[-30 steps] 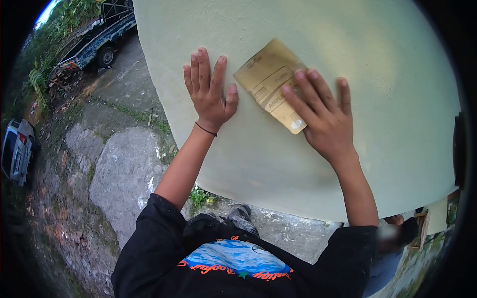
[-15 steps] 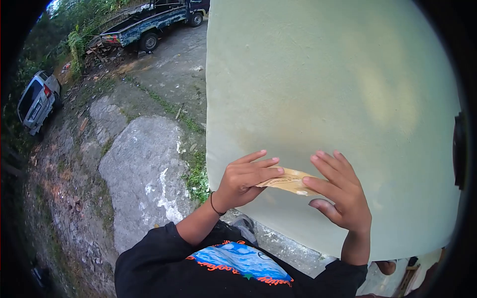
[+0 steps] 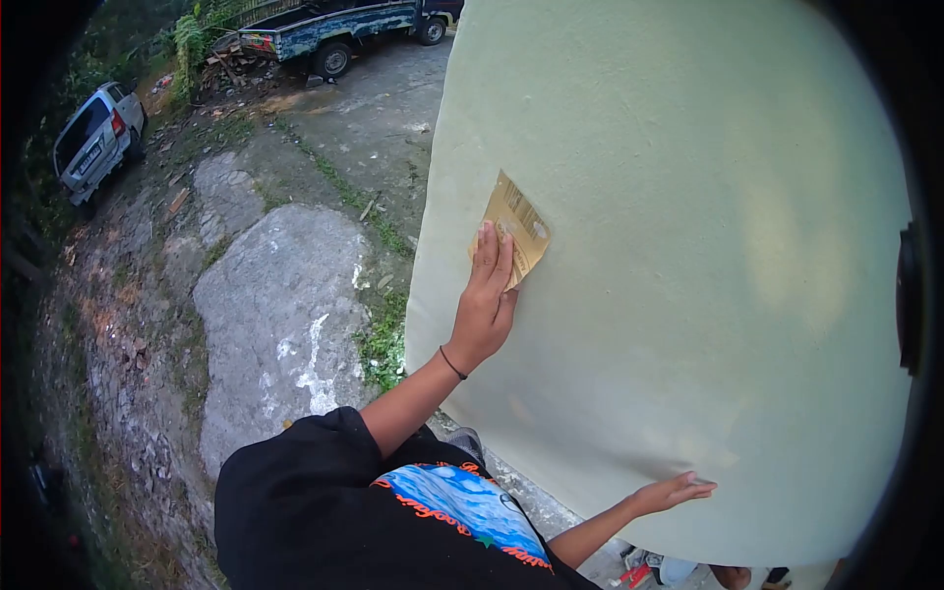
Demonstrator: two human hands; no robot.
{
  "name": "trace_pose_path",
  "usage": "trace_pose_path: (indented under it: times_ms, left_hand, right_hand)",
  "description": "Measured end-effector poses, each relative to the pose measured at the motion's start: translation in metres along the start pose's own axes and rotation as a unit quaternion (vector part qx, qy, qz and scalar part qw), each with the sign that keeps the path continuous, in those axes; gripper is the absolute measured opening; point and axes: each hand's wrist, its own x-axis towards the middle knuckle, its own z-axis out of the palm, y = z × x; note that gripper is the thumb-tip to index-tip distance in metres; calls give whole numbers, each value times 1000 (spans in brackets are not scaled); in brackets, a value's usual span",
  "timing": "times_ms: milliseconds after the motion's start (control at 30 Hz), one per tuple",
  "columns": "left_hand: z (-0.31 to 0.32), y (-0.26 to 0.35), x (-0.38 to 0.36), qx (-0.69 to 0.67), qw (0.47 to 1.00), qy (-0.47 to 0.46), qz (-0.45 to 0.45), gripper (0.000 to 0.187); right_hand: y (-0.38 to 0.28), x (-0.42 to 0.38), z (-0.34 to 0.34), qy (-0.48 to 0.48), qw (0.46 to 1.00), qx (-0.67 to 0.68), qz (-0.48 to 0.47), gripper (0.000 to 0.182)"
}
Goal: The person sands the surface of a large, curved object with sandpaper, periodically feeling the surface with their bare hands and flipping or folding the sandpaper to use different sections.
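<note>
A pale green wall (image 3: 649, 256) fills the right side of the view. Flat against it, near its left edge, lies a tan sheet of sandpaper (image 3: 528, 218) with printing on its back. My left hand (image 3: 484, 300) holds the sheet there, its fingers stretched over the lower left part and the thumb partly hidden. Lower down to the right, my right hand (image 3: 673, 493) is open, fingers extended and holding nothing. It is close to the wall's lower part; whether it touches cannot be made out.
Left of the wall is rough concrete ground (image 3: 285, 295) with a strip of weeds (image 3: 382, 344). A pickup truck (image 3: 344, 37) and a silver car (image 3: 100, 141) stand farther back. Small items, one a red object (image 3: 637, 573), lie below the wall's bottom edge.
Both hands were on the sandpaper before. My left hand has carried it up and left onto the wall, turning the sheet. My right hand has let go and dropped lower.
</note>
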Motion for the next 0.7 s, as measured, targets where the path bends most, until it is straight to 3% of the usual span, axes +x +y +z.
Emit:
trace_pose_path:
  times_ms: [67,167,333,500,600,700]
  left_hand:
    - [16,-4,12,4,1000,22,6,55]
    - [24,-11,54,50,992,100,54,53]
    - [29,-2,90,43,975,200,84,51]
    - [62,-15,-11,47,991,85,88,52]
    - [60,-14,-19,21,995,75,62,52]
    - [38,2,52,33,988,140,63,50]
  right_hand:
    - [4,7,16,38,998,40,-11,67]
    - [3,14,48,197,979,-22,-45,58]
    - [6,13,51,201,977,3,-68,59]
    - [9,13,52,193,979,15,-66,61]
    - [11,14,53,190,979,24,-67,63]
    - [14,15,50,182,981,16,-68,64]
